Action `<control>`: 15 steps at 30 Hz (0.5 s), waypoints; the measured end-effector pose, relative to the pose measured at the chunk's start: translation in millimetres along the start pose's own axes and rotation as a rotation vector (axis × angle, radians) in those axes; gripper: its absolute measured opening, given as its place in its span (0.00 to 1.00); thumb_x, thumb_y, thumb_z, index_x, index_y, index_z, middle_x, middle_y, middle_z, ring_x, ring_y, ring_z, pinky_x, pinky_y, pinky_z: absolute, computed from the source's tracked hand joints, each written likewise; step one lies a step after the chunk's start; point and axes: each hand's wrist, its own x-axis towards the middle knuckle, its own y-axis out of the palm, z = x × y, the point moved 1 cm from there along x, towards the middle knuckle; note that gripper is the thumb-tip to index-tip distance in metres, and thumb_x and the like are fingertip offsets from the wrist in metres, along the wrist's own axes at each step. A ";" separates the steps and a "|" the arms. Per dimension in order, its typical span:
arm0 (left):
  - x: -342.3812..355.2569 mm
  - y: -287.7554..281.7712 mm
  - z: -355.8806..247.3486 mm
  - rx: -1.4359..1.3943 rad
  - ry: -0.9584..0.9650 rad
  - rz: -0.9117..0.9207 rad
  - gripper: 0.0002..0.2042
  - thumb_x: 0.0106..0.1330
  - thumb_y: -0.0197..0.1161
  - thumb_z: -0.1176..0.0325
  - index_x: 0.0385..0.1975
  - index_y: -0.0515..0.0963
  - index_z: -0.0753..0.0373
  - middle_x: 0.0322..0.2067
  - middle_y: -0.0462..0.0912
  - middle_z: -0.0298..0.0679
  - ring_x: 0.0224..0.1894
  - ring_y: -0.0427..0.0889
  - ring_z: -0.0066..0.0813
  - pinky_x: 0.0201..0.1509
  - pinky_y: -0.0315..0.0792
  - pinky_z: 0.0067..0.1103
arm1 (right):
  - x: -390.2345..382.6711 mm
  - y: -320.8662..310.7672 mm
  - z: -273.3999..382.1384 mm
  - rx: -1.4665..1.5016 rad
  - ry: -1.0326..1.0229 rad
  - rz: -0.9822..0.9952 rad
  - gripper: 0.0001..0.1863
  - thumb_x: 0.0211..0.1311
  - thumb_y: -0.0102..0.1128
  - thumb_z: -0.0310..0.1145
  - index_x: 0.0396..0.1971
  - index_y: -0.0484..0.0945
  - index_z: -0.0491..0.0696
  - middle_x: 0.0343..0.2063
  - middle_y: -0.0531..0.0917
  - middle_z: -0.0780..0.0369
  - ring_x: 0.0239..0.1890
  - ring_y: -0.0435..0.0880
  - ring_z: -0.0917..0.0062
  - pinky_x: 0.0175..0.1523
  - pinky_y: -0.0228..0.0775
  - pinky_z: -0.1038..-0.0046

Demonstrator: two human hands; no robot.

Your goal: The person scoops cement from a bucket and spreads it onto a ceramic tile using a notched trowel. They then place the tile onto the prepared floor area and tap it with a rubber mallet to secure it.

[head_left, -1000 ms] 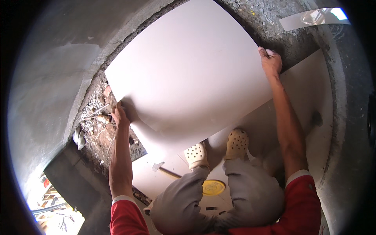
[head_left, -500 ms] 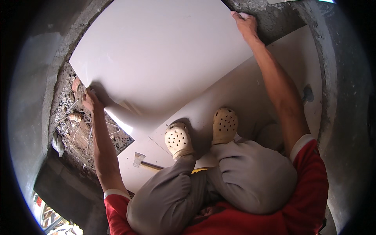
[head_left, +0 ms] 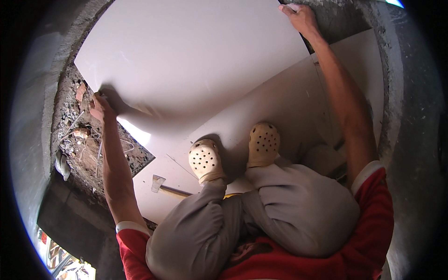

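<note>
**Tile raised and carried up-frame, held at two opposite corners**

Position. The large white tile (head_left: 186, 56) fills the upper half of the frame, from upper left to upper right. It is lifted at an angle over the laid tiles (head_left: 289, 107) and throws a shadow on them at centre.

Change. Over the last second the tile has moved toward the top of the frame and now covers more of it. Both hands have travelled with it: the left outward toward the left edge, the right up to the top edge. The knees and shoes have also come up toward centre.

Left hand (head_left: 100, 108): closed on the tile's lower-left corner, fingers curled around the edge, at left of frame above the rubble (head_left: 81, 140).

Right hand (head_left: 301, 17): closed on the far corner at top right, arm stretched full length; the fingers wrap the edge, though the fingertips are partly cut off by the frame.

Surroundings. The person squats on the laid tiles in pale perforated shoes (head_left: 233, 154). A hammer (head_left: 161, 184) lies on a tile at lower centre-left, clear of both hands.

Assessment. The tile appears wholly carried by the two hands; no edge can be seen resting on the floor. The bare bed at left remains uncovered.
</note>
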 end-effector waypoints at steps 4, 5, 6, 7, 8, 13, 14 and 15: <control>-6.6 -6.8 -36.7 -0.168 -0.236 -0.033 0.27 0.73 0.50 0.45 0.37 0.83 0.67 0.35 0.84 0.51 0.36 0.83 0.42 0.39 0.76 0.38 | -4.5 -10.0 5.3 0.091 0.013 0.022 0.19 0.69 0.63 0.42 0.46 0.84 0.40 0.41 0.88 0.47 0.45 0.88 0.55 0.51 0.76 0.59; -9.8 -8.9 -44.0 -0.204 -0.270 -0.045 0.26 0.72 0.53 0.46 0.36 0.83 0.68 0.33 0.84 0.50 0.34 0.82 0.40 0.38 0.76 0.37 | -3.9 -10.5 3.7 0.115 -0.024 0.048 0.19 0.69 0.64 0.42 0.46 0.84 0.39 0.40 0.88 0.46 0.44 0.87 0.55 0.51 0.75 0.59; -10.4 -8.6 -50.5 -0.245 -0.345 -0.060 0.25 0.71 0.55 0.47 0.35 0.83 0.69 0.32 0.84 0.49 0.33 0.82 0.39 0.36 0.75 0.37 | -2.0 -10.2 1.7 0.075 -0.085 0.026 0.21 0.69 0.64 0.47 0.46 0.85 0.42 0.36 0.88 0.49 0.40 0.86 0.60 0.49 0.76 0.61; -10.3 -7.9 -56.4 -0.286 -0.383 -0.080 0.24 0.70 0.56 0.48 0.34 0.82 0.69 0.30 0.84 0.47 0.32 0.81 0.37 0.35 0.75 0.37 | 0.2 -9.6 -0.6 0.037 -0.146 0.004 0.23 0.68 0.65 0.51 0.45 0.86 0.44 0.32 0.87 0.52 0.35 0.85 0.65 0.46 0.76 0.63; -11.8 -8.6 -60.8 -0.331 -0.406 -0.090 0.24 0.69 0.58 0.49 0.34 0.82 0.70 0.29 0.83 0.46 0.30 0.80 0.35 0.33 0.74 0.36 | 1.8 -9.1 -3.6 0.001 -0.203 -0.017 0.26 0.67 0.65 0.56 0.45 0.87 0.46 0.29 0.87 0.55 0.31 0.84 0.70 0.43 0.76 0.65; -9.6 -5.8 -78.9 -0.365 -0.509 -0.114 0.22 0.67 0.61 0.52 0.32 0.80 0.71 0.27 0.83 0.46 0.28 0.79 0.34 0.31 0.73 0.37 | 2.6 -10.7 -9.2 -0.039 -0.087 0.008 0.21 0.69 0.64 0.46 0.45 0.85 0.41 0.37 0.88 0.47 0.41 0.87 0.58 0.50 0.76 0.61; -8.5 -5.9 -81.9 -0.332 -0.521 -0.115 0.21 0.67 0.61 0.52 0.32 0.80 0.71 0.27 0.82 0.46 0.29 0.79 0.35 0.31 0.72 0.37 | 1.1 -12.1 -6.7 -0.030 -0.049 -0.002 0.19 0.69 0.64 0.40 0.45 0.84 0.38 0.39 0.87 0.45 0.45 0.87 0.55 0.51 0.75 0.59; -6.7 -4.4 -84.9 -0.298 -0.533 -0.117 0.21 0.67 0.61 0.53 0.32 0.79 0.70 0.27 0.82 0.46 0.29 0.79 0.35 0.30 0.72 0.37 | -1.7 -13.8 -3.5 -0.019 -0.010 -0.010 0.19 0.69 0.64 0.40 0.45 0.84 0.38 0.39 0.87 0.45 0.45 0.88 0.55 0.51 0.76 0.59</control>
